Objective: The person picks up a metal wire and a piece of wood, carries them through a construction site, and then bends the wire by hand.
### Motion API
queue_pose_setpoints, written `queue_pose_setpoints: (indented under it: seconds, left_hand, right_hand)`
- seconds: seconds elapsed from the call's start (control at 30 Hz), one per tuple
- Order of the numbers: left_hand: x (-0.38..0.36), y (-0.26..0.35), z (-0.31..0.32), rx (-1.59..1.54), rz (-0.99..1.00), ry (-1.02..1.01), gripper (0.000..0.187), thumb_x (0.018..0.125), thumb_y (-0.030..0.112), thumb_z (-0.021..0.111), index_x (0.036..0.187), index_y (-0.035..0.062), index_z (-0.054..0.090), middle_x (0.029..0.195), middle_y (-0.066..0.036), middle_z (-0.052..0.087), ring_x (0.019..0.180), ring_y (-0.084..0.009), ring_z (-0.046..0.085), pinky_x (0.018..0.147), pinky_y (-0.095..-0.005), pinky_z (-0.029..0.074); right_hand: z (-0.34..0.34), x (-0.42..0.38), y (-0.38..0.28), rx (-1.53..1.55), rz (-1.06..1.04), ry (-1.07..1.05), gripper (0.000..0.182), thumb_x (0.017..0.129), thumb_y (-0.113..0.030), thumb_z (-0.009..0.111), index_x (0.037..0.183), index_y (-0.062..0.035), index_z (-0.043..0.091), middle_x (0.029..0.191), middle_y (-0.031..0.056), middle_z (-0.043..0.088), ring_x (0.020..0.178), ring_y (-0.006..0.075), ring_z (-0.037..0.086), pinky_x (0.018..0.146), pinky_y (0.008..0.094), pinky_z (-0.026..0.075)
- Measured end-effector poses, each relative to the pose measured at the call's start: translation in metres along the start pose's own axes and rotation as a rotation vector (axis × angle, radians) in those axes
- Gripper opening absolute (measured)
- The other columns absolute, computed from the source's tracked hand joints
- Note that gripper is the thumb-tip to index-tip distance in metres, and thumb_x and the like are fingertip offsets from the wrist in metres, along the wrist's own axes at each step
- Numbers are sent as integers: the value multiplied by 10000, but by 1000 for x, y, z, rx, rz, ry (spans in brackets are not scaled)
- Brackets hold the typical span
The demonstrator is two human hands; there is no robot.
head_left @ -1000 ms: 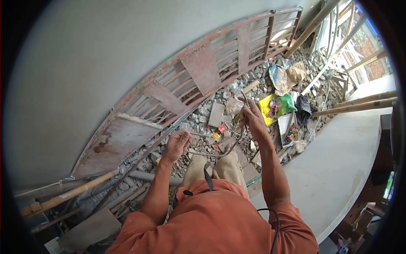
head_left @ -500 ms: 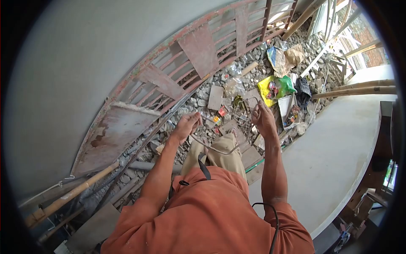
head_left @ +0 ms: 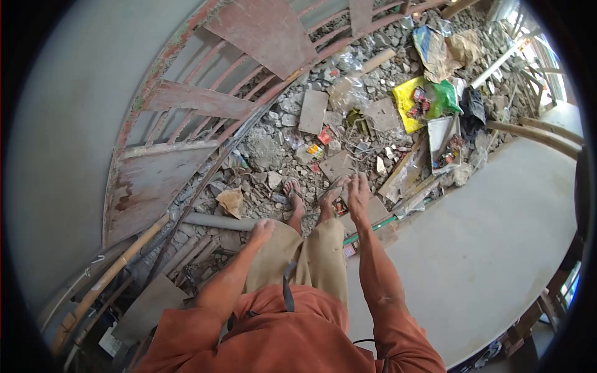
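My left hand (head_left: 263, 231) is beside my left knee, close over the trouser leg (head_left: 273, 252), its fingers curled in and nothing showing in them. To the right, my right hand (head_left: 359, 194) reaches forward above the rubble, fingers stretched out and close together, holding nothing visible. Between the hands, my sandalled feet (head_left: 293, 189) stand on broken concrete. Ahead of the right hand, thin bent metal rods (head_left: 359, 147) lie among the debris, near a flat tile piece (head_left: 338, 165).
A rusty pink metal grille (head_left: 261, 37) leans against the wall on the left. A grey pipe (head_left: 217, 222) and a bamboo pole (head_left: 112, 273) lie low at left. Yellow and green plastic bags (head_left: 408, 104) and a white tray (head_left: 437, 138) lie ahead. A smooth pale surface (head_left: 460, 248) runs along the right.
The thin bent rod that ran between my hands is out of them. Both hands have come lower, the left to my knee, and the right fingers have straightened. My view has tilted.
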State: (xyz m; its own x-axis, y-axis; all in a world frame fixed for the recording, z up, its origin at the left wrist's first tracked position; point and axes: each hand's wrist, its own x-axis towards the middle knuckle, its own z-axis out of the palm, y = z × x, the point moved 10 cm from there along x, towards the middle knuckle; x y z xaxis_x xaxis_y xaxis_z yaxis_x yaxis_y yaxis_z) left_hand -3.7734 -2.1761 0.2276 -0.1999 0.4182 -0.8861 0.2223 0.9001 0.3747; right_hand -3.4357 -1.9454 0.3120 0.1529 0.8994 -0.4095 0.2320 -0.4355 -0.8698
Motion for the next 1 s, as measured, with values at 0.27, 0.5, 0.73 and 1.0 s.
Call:
queue_pose_setpoints:
  seconds: [0.27,0.5,0.73,1.0]
  left_hand:
    - [-39,43,23,-195,-59,17,283,955,213,508,1059,-28,612,928,-113,673,870,-178,648,805,-285,497]
    - [-35,55,57,210,244,166,275,929,277,530,978,33,647,847,-136,683,817,-257,661,738,-327,497]
    - [-41,15,91,464,163,245,148,854,175,578,956,83,631,935,-142,599,926,-352,555,813,-429,456]
    - [-35,4,103,627,104,231,162,881,246,551,885,94,608,902,-119,551,941,-337,504,826,-449,407]
  right_hand:
    - [-34,42,29,4,166,-226,239,988,-257,483,875,-48,512,693,-23,457,633,83,399,563,269,363]
    - [36,66,100,-523,-224,-316,196,882,-218,567,813,-41,520,752,150,574,835,371,553,729,459,401]
    - [128,5,284,-824,-364,-507,214,888,-267,545,869,-54,540,773,137,592,837,358,543,817,478,376]
    - [133,15,262,-658,-188,-398,277,895,-267,584,722,-62,513,712,143,578,725,343,538,728,437,383]
